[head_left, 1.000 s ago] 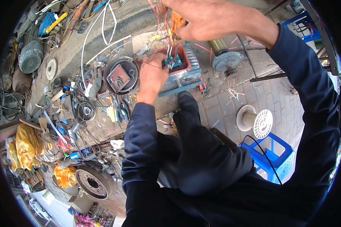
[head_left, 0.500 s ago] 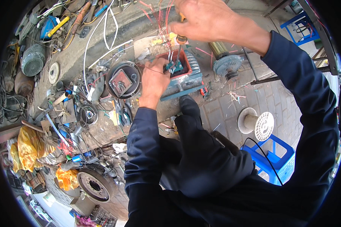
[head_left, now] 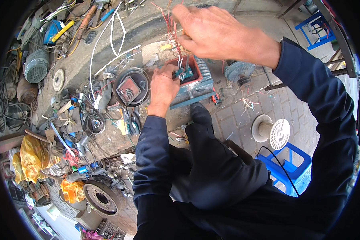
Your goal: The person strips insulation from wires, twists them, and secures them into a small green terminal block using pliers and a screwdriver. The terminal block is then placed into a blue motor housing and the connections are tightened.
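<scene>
A teal electric motor with cooling fins lies before me, its red-rimmed junction box open on top. Inside sits a green terminal block, with thin red wires rising from the box. My left hand is closed at the block's left side, fingertips pinching its edge; the exact contact is partly hidden. Above the box, my right hand is closed around a screwdriver. Its handle is mostly covered by the fingers, and its shaft points down toward the block.
A round dark housing holding a square red tray stands left of the motor. Pliers lie nearer me. At right are a motor end part, a white spool and a blue stool. Scrap and cables crowd the left.
My right hand has shifted slightly down and turned, now covering most of the screwdriver handle. The left hand stays at the terminal block, nearly unmoved.
</scene>
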{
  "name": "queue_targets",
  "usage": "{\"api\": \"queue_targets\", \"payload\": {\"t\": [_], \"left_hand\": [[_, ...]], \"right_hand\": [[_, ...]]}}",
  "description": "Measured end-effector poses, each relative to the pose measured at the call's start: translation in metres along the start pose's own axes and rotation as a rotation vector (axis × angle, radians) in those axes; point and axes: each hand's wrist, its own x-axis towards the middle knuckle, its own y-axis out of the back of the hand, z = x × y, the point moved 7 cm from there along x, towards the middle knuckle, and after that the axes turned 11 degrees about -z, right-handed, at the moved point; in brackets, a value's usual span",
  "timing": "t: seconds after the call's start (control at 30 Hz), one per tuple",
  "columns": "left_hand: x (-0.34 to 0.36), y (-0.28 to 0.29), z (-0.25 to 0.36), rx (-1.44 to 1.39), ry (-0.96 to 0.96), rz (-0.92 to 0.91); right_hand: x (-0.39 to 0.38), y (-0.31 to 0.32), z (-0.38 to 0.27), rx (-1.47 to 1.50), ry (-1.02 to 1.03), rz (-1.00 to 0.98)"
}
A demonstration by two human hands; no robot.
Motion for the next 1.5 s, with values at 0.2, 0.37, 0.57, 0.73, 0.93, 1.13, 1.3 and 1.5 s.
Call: {"api": "queue_targets", "payload": {"t": [0.2, 0.37, 0.57, 0.73, 0.93, 1.13, 1.3, 1.5], "left_hand": [[0.0, 0.0, 0.0, -0.004, 0.006, -0.024], [0.0, 0.002, 0.001, -0.002, -0.013, 0.001], [0.001, 0.001, 0.0, 0.006, -0.009, -0.003], [0.0, 0.001, 0.0, 0.029, -0.011, -0.007], [0.0, 0.001, 0.0, 0.01, -0.016, -0.013], [0.001, 0.001, 0.0, 0.001, -0.031, -0.018], [0.001, 0.0, 0.0, 0.006, -0.024, 0.003], [0.001, 0.0, -0.001, 0.013, -0.017, -0.017]], "right_hand": [[0.004, 0.016, -0.014, 0.146, 0.325, 0.178], [0.015, -0.006, 0.007, -0.082, -0.06, -0.148], [0.012, 0.017, -0.019, 0.021, 0.262, 0.047], [0.016, -0.003, 0.002, -0.04, -0.078, -0.305], [0.017, 0.009, -0.017, -0.027, 0.209, -0.036], [0.02, 0.006, -0.009, 0.012, 0.188, -0.042], [0.017, 0.004, -0.009, -0.033, 0.169, 0.016], [0.018, 0.011, -0.018, 0.046, 0.344, 0.138]]}}
